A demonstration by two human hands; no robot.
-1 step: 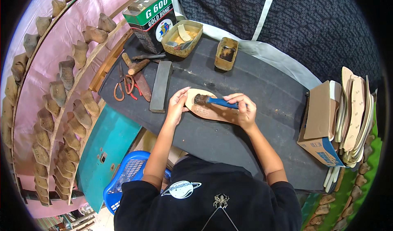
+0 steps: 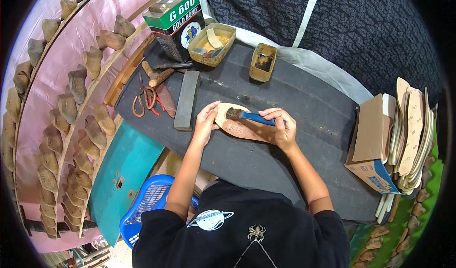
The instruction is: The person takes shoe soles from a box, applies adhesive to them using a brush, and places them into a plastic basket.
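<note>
My left hand (image 2: pixel 206 121) is closed on the rounded left end of a tan, sole-shaped piece, an insole (image 2: pixel 242 129), held over the dark table. A patch of its surface looks rough or glossy. In my right hand (image 2: pixel 283 130) is the blue handle of a short brush (image 2: pixel 256 118). The dark brush head lies over the wide left part of the insole, close to my left fingers; whether the bristles touch it is hard to tell. My right hand covers part of the insole's right end.
Left of the hands lie a grey sharpening block (image 2: pixel 186 100), scissors (image 2: pixel 138 100) and wooden-handled tools (image 2: pixel 161 77). Behind stand a metal can (image 2: pixel 175 26), a tub of yellowish paste (image 2: pixel 213 59) and a small stained tub (image 2: pixel 262 63). A carton (image 2: pixel 373 144) stands right, shoe lasts (image 2: pixel 78 92) left.
The brush and my right hand have shifted very slightly over the insole. My left hand and the insole look the same.
</note>
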